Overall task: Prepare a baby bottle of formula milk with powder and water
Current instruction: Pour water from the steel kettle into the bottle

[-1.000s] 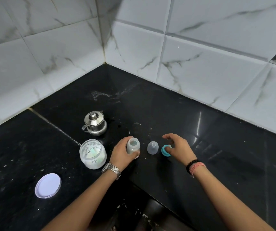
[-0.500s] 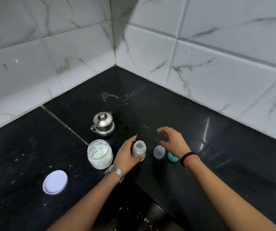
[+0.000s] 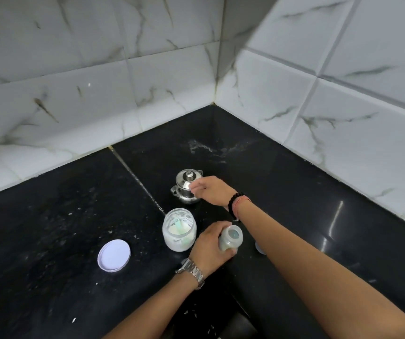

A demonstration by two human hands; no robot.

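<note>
Head view: the left hand (image 3: 208, 248) grips the open baby bottle (image 3: 231, 238), upright on the black table (image 3: 62, 228), just right of the powder jar (image 3: 179, 230). The right hand (image 3: 212, 190) reaches across to the steel kettle (image 3: 187, 187), fingers at its side; blur hides whether they grasp it. The jar's white lid (image 3: 114, 255) lies left, well apart.

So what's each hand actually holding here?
The left hand grips the small clear baby bottle round its side. The right hand reaches the steel kettle; a grip cannot be told.
</note>
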